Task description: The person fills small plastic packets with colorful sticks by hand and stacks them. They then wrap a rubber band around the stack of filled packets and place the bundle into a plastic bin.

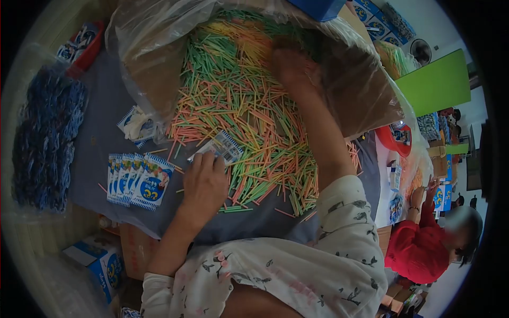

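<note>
My left hand [205,177] has its fingers bent over the lower edge of a small blue-and-white packet [225,147], barcode side up, at the near edge of a heap of thin coloured sticks [238,114]. The sticks are pink, green, yellow and orange. At the far right of the heap, my right hand [294,66] reaches in among them. Shadow covers its fingers, so their grip does not show. Left of my left hand lies an overlapping row of blue-and-white packets [139,180]. A crumpled packet with something white on it [139,126] rests above that row.
Clear plastic sheeting and an open cardboard box [355,87] surround the heap. Bundled packets in plastic [47,140] lie far left, near a red basket [87,50]. Another red basket [395,140] stands right. A person in red [419,249] works at the right. Cartons [101,262] sit below.
</note>
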Available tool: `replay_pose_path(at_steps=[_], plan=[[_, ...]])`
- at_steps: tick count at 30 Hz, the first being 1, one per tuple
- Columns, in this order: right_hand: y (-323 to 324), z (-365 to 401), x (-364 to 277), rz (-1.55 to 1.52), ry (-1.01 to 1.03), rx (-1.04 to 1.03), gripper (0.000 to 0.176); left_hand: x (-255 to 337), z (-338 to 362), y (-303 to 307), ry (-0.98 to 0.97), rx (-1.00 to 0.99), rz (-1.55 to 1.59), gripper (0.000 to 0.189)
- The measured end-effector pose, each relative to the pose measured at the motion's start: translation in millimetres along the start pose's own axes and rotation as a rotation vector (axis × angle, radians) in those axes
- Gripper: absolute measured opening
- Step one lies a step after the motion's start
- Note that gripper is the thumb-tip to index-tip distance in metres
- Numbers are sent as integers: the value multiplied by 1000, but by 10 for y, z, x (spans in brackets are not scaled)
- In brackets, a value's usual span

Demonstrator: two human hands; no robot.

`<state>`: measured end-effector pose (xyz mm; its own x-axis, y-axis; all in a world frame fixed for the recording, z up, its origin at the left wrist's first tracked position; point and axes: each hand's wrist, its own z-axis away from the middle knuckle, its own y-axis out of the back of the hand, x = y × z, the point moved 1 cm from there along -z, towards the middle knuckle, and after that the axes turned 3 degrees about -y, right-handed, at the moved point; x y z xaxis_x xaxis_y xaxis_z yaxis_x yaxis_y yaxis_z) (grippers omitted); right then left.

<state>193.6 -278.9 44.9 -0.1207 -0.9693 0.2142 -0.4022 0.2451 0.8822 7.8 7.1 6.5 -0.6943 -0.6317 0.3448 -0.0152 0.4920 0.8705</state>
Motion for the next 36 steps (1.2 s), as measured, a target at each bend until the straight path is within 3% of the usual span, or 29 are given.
replay_pose_path(at_steps=[3,7,9,10,12,15,19,21,24,28,30,31,33,36], plan=[[-243,-45,-71,258,-50,168,27,30,-33,-120,-34,-7,-139,25],[-362,-167,7,204,-65,283,27,84,-16,-135,-80,28,-230,21],[-140,-205,63,-49,-33,-298,32,39,-1,-138,-66,96,-122,16],[-162,-178,75,-48,-35,-295,32,13,10,-144,-69,98,-122,16],[-133,-135,45,-14,-76,30,33,-42,25,-129,-87,171,10,12],[45,-44,17,-134,-97,-131,33,-79,18,-77,-18,182,190,8],[18,17,-4,-185,-156,-193,29,-168,-52,64,85,137,326,4],[4,73,11,-311,-154,-125,31,-206,-68,89,175,103,453,5],[35,210,-2,-477,-102,36,35,-240,-51,58,87,133,384,9],[-278,311,55,-568,-24,142,36,-317,-32,45,121,125,480,12],[-237,412,1,-1060,-22,269,23,-332,-18,50,230,57,630,11],[-132,489,-8,-1058,-5,284,23,-314,-18,57,222,77,625,11],[258,744,-112,-1568,-321,-133,14,-201,-4,45,103,82,278,7],[352,1005,-306,-1820,-393,-97,13,-41,13,-142,68,91,82,9]])
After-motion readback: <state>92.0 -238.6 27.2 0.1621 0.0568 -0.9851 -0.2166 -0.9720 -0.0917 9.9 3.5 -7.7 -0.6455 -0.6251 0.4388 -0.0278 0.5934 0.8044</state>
